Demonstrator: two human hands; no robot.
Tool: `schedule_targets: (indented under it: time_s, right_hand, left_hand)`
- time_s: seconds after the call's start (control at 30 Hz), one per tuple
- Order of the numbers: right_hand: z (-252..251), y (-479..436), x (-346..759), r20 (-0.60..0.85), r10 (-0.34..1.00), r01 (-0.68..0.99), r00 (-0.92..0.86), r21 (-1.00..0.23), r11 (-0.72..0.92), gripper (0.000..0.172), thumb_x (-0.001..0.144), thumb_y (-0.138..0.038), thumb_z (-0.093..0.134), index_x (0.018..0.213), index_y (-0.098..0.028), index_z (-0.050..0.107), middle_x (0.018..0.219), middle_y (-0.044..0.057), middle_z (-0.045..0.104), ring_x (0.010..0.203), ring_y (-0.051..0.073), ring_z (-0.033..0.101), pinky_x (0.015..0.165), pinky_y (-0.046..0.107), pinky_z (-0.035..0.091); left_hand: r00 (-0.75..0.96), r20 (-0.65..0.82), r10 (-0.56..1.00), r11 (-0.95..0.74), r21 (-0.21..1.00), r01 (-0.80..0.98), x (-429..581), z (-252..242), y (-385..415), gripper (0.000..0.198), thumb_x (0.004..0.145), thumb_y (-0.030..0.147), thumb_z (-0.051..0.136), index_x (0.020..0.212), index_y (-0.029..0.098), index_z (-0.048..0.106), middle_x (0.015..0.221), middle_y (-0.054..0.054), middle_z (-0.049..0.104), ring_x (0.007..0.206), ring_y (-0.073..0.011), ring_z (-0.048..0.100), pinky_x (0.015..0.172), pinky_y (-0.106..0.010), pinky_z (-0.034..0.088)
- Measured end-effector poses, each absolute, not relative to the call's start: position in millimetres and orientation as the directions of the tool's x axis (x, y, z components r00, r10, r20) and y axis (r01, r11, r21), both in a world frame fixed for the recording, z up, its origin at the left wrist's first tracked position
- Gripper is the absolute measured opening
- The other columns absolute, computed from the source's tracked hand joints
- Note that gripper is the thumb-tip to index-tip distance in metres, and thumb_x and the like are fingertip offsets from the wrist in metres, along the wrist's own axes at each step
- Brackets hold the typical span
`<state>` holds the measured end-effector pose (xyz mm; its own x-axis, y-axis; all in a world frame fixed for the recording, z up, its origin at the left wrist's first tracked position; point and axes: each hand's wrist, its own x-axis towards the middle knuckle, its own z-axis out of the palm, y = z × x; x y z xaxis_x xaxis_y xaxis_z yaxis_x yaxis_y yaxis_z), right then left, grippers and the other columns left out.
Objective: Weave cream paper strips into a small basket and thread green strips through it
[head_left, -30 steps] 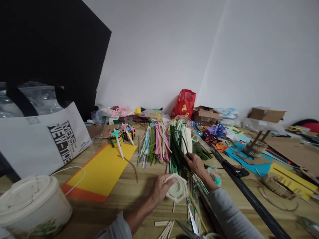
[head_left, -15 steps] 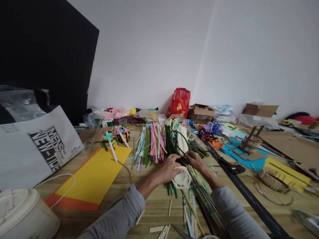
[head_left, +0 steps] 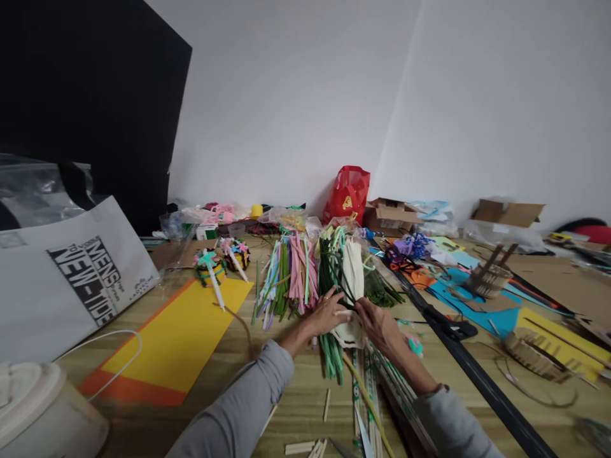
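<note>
Cream rounded piece [head_left: 350, 335] sits pinched in the left hand [head_left: 325, 315]. The right hand [head_left: 380, 324] apparently pinches a thin dark-green strip [head_left: 349, 296]; slack could free it.

With my left hand [head_left: 324, 316] I grip a cream piece [head_left: 348, 337] over the table [head_left: 300, 394], while the fingertips of my right hand [head_left: 380, 326] pinch a dark green strip [head_left: 347, 291] just beside it. Bundled pink strips [head_left: 300, 277] lie past my left hand. Toward the table's far edge stands a red bag [head_left: 347, 196], with a carton [head_left: 389, 219] next to it. Yellow card [head_left: 186, 337] lies toward the left edge, near a white bag [head_left: 100, 267]. Scissor blades [head_left: 363, 436] and loose sticks [head_left: 300, 448] lie at the near side; toward the right edge a basket [head_left: 491, 281] sits on blue card [head_left: 503, 317].
</note>
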<state>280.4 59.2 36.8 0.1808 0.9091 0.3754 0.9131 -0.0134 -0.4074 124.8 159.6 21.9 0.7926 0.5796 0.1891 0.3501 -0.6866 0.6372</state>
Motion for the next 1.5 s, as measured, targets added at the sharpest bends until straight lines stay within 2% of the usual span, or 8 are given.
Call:
schedule_targets:
  time_s: [0.3,0.5,0.73,0.93,1.07,1.2,1.3,1.5]
  right_hand:
    - [45,35,276,0.405,0.914,0.994,-0.029,-0.088,0.071,0.023,0.097,-0.023,0.039,0.088,-0.018,0.059,0.067,0.008,0.065,0.055,0.018,0.057,0.051,0.031,0.023]
    - [53,10,273,0.374,0.919,0.992,-0.123,0.061,0.108,0.024,0.095,-0.018,0.039,0.081,-0.019,0.058,0.065,0.006,0.064,0.050,0.016,0.054,0.049,0.030,0.021]
    - [97,-41,262,0.293,0.949,0.866,0.116,-0.498,0.048,0.038,0.095,-0.047,0.041,0.085,-0.020,0.066,0.073,0.008,0.067,0.068,0.021,0.061,0.062,0.028,0.041]
    - [124,-81,275,0.003,0.922,0.156,0.387,-0.986,-0.062,0.039,0.083,-0.056,0.063,0.093,-0.019,0.069,0.060,-0.003,0.044,0.050,0.010,0.038,0.044,0.021,0.029]
    - [124,-87,277,-0.028,0.923,-0.319,0.383,-0.942,0.104,0.032,0.073,-0.044,0.078,0.091,-0.019,0.070,0.063,-0.005,0.039,0.049,0.006,0.033,0.042,0.018,0.031]
    - [118,-78,260,0.037,0.961,-0.510,0.273,-0.842,0.177,0.021,0.074,-0.039,0.078,0.084,-0.023,0.068,0.066,-0.004,0.046,0.054,0.008,0.040,0.059,0.025,0.049]
    - [104,-66,241,0.067,0.959,-0.531,0.275,-0.821,0.210,0.020,0.069,-0.036,0.082,0.076,-0.024,0.067,0.086,0.001,0.061,0.084,0.018,0.056,0.086,0.039,0.050]
    - [63,-45,212,0.030,0.994,-0.380,0.108,-0.922,0.070,0.025,0.067,-0.042,0.082,0.076,-0.021,0.074,0.077,0.003,0.068,0.078,0.020,0.058,0.083,0.037,0.044]
  left_hand:
    - [0.812,0.169,0.558,-0.681,0.653,0.332,126,3,175,0.029,0.088,0.037,0.058,0.108,0.022,0.073,0.149,-0.006,0.043,0.146,-0.0286,0.018,0.116,-0.048,0.019]
    - [0.836,0.251,0.487,-0.738,0.630,0.241,130,0,175,0.018,0.089,0.029,0.059,0.090,0.023,0.076,0.116,-0.004,0.070,0.135,-0.0232,0.039,0.119,-0.044,0.012]
    - [0.822,0.270,0.501,-0.710,0.671,0.212,131,2,178,0.012,0.084,0.025,0.065,0.081,0.022,0.076,0.110,-0.003,0.072,0.131,-0.0225,0.045,0.119,-0.041,0.015]
    - [0.785,0.305,0.540,-0.675,0.714,0.187,120,26,166,0.027,0.087,0.037,0.059,0.096,0.018,0.076,0.136,-0.009,0.058,0.141,-0.0290,0.029,0.117,-0.045,0.019]
    - [0.684,0.378,0.625,-0.527,0.850,0.013,98,54,141,0.031,0.082,0.043,0.064,0.094,0.016,0.076,0.132,-0.011,0.060,0.137,-0.0300,0.036,0.113,-0.041,0.024]
    - [0.707,0.247,0.663,-0.213,0.967,-0.137,66,70,106,0.045,0.077,0.052,0.067,0.096,0.012,0.074,0.085,-0.006,0.071,0.076,-0.0185,0.061,0.072,-0.028,0.044]
    - [0.733,0.136,0.667,0.032,0.977,-0.212,43,68,81,0.046,0.071,0.054,0.073,0.082,0.009,0.074,0.063,-0.001,0.062,0.054,-0.0090,0.047,0.054,-0.021,0.034]
    - [0.808,-0.003,0.589,0.346,0.905,-0.249,17,48,39,0.051,0.064,0.051,0.080,0.089,0.007,0.075,0.074,-0.006,0.067,0.059,-0.0101,0.053,0.055,-0.020,0.035]
